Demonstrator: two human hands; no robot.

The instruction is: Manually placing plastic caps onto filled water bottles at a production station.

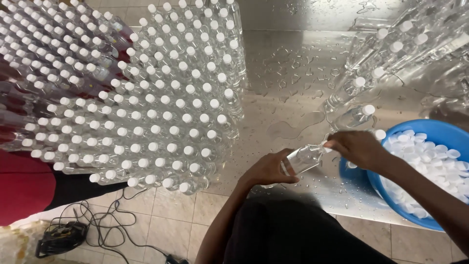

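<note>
My left hand grips the body of a clear plastic bottle, held tilted over the wet steel table. My right hand is at the bottle's neck, fingers closed around its top, where a white cap shows between the fingertips. A blue basin full of white caps sits just right of my right hand.
A dense block of capped clear bottles stands on the left of the table. More capped bottles stand at the back right. Black cables lie on the tiled floor, beside a person in red.
</note>
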